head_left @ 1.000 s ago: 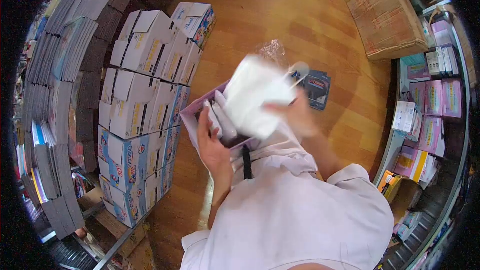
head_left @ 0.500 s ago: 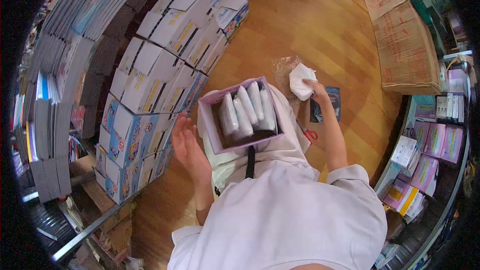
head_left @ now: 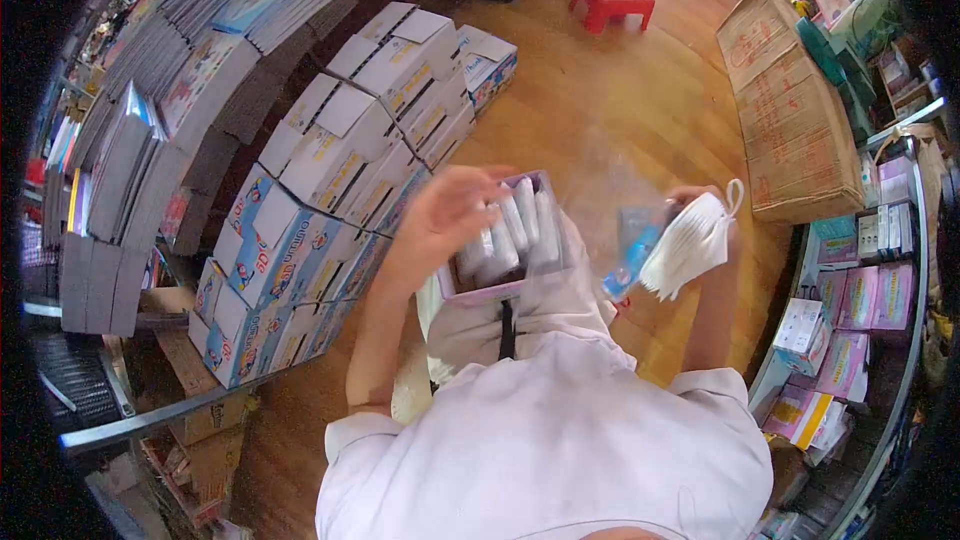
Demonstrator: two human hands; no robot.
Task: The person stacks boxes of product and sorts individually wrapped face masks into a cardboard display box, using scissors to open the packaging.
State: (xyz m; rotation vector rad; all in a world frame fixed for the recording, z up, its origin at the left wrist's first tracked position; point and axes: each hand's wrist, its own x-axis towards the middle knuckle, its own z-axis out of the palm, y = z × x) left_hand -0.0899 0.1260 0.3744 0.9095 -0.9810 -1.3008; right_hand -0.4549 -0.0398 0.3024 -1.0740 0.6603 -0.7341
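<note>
White pleated stack: we see it (head_left: 685,248) out to the right of the lap (head_left: 585,305), up in the air, well apart from the lilac box (head_left: 487,291).
Right hand: the fingers (head_left: 690,196) are closed on the stack's upper edge; most of this hand is hidden behind it.
Left hand: it (head_left: 452,210) is over the near-left side of the lilac box, blurred, its fingers apart; we see nothing held, and cannot tell if it touches a packet.
Weight and feel: we judge the stack light, soft and bendy, its layers likely to slide and fan.
Where to grip: we would pinch it flat across its full thickness, clear of the thin loop (head_left: 735,182) at its corner, which could snag.
Wrapped packets: at least four (head_left: 492,252), upright in the box; the hand may cover more. We expect slick film over a soft filling.
Blue item: one (head_left: 632,262), just beside the stack, too blurred to identify.
Stack, lilac box: one each; we cannot count the layers.
Red stool: one (head_left: 612,0).
White-and-blue cartons: more than six (head_left: 275,230); we cannot count them all.
</note>
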